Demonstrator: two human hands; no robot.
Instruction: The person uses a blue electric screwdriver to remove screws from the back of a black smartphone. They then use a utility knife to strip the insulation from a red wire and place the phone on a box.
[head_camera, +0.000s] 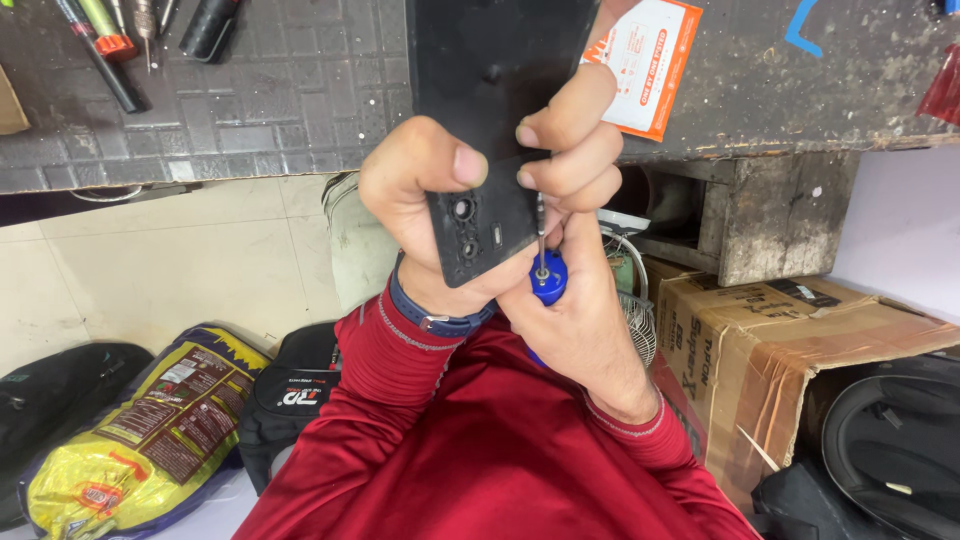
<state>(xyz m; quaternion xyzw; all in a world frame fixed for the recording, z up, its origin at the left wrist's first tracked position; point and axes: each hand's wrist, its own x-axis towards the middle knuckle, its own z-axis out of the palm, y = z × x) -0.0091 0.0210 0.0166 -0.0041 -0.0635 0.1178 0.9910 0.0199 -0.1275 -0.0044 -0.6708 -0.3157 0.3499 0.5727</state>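
Observation:
My left hand (425, 185) grips a black flat device (495, 60) near its lower end. The thumb lies on its face and the fingers curl round its right edge. Two round camera openings (464, 228) show on the face below the thumb. My right hand (580, 320) holds a small screwdriver with a blue handle (548, 278). Its thin metal shaft (541, 228) points up along the device's lower right edge, just under my left fingers. Both arms wear red sleeves, and a blue strap sits on my left wrist.
A dark workbench (280, 100) holds several hand tools (110, 45) at the top left and an orange-and-white card (655, 60). Below it are a cardboard box (790, 350), a yellow printed bag (130, 440), black bags (290, 400) and a dark helmet (890, 440).

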